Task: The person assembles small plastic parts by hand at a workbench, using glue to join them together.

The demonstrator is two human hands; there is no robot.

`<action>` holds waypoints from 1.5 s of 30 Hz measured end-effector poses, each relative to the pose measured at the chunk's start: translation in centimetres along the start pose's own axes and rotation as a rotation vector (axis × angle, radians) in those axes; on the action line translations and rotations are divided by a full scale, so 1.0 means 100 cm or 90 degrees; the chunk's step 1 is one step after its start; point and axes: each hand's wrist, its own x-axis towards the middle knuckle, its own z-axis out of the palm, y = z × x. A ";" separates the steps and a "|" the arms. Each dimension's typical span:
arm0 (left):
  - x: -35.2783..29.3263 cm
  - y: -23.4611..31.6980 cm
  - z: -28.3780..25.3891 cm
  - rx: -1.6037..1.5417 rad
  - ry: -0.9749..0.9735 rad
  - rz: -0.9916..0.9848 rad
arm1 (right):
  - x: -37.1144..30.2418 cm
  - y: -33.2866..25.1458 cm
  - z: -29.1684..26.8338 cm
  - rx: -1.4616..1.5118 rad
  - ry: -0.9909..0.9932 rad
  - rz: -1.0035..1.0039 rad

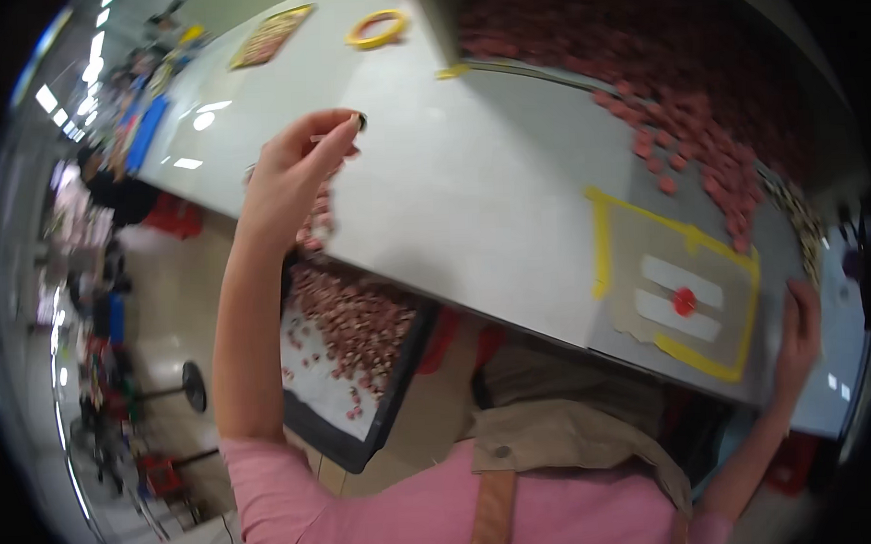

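My left hand [302, 166] is raised over the white table [442, 195], thumb and fingers pinched on a small dark piece [361, 122], too small to name. Under its wrist, small pink pieces [317, 219] lie along the table edge. Below that edge, a black tray [316, 434] with a white lining holds many more pink and brownish pieces. At the table's right end, my right hand [800, 341] rests with its fingers stretched out, holding nothing visible. Beside it lies a grey sheet [627, 270] edged with yellow tape, bearing two pale strips and a red round piece [684, 302].
A big heap of pink round pieces [680, 120] spreads over the far right. A yellow tape roll [377, 29] and a yellow-edged panel of small pieces [272, 36] lie at the far side. Another person [116, 187] is at the far left.
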 end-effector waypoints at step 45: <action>-0.097 0.052 0.217 -0.783 -0.559 -0.227 | 0.023 -0.146 0.068 0.212 -0.240 -0.283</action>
